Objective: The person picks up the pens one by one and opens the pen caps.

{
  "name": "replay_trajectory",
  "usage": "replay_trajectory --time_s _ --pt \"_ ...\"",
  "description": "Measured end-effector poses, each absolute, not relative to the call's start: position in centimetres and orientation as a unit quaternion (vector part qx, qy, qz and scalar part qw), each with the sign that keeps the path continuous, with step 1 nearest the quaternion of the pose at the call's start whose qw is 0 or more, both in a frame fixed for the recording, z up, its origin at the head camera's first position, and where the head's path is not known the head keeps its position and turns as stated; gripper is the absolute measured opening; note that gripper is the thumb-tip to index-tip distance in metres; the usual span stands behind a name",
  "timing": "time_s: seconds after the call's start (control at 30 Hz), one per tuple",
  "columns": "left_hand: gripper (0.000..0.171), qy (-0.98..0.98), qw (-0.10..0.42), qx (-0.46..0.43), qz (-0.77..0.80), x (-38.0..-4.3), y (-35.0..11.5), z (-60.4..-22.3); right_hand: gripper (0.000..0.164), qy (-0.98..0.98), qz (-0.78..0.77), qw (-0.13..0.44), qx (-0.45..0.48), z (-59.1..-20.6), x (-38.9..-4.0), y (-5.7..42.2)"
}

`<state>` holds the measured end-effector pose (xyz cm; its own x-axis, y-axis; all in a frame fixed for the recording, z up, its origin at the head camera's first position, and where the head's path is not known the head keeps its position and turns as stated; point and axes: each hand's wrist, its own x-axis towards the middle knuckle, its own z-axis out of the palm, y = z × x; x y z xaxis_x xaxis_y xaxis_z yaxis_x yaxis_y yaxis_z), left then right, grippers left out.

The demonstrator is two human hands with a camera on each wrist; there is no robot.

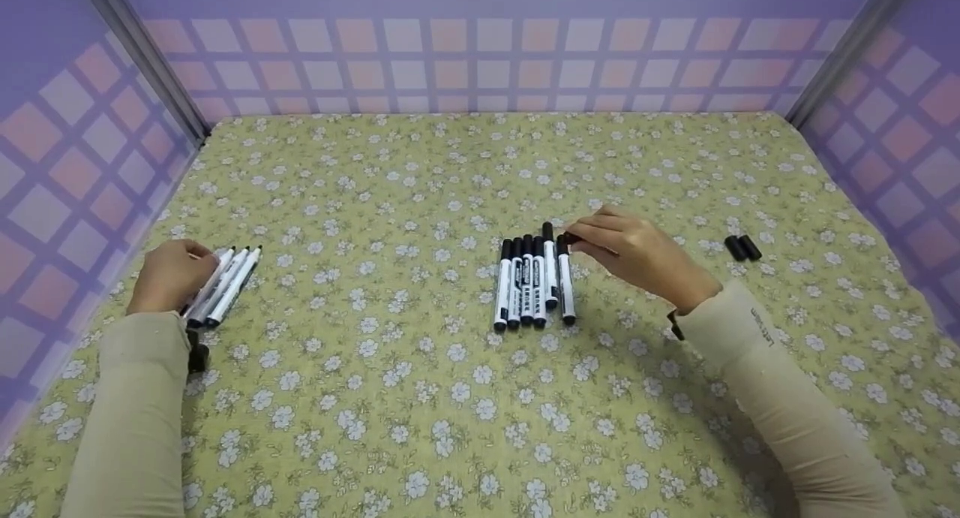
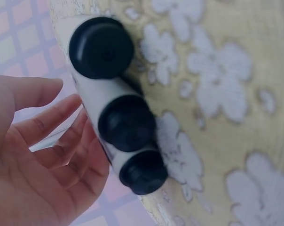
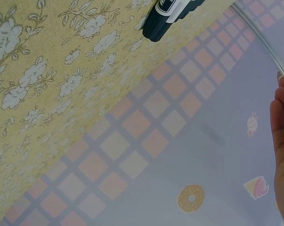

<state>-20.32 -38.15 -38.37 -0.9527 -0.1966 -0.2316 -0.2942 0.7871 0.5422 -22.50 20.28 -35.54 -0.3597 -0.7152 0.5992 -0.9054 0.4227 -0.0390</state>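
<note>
Three uncapped white markers (image 1: 234,287) lie side by side on the left, dark tips pointing away. My left hand (image 1: 171,275) rests beside them with loosely bent fingers. In the left wrist view, the fingers touch the side of the markers near their black ends (image 2: 128,123), and the thumb stands apart. Farther right, several capped black-and-white markers (image 1: 527,285) form a row, one sitting a little farther up than the others. My right hand (image 1: 637,249) pinches a small black marker cap (image 1: 570,238) close to the capped end of the rightmost marker.
Two loose black caps (image 1: 742,248) lie together on the right side of the table. A yellow flowered cloth (image 1: 420,413) covers the tabletop. Purple checked panels (image 1: 480,52) rise along the back and both sides.
</note>
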Motion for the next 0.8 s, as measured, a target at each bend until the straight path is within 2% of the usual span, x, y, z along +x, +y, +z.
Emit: replay_trajectory --time_s 0.2,0.63,0.8 --pt "0.049 0.953 0.046 -0.108 0.28 -20.6 -37.4 -38.0 0.03 -0.813 0.169 0.262 0.491 -35.2 -22.4 20.7" --pt "0.047 0.959 0.03 -0.064 0.275 -21.1 -33.7 -37.1 0.026 -0.835 0.173 0.259 0.453 -33.9 -22.8 22.4" --pt "0.047 0.958 0.035 -0.046 0.281 -21.1 -31.7 -36.5 0.026 -0.854 0.183 0.237 0.425 -33.7 -23.2 23.5"
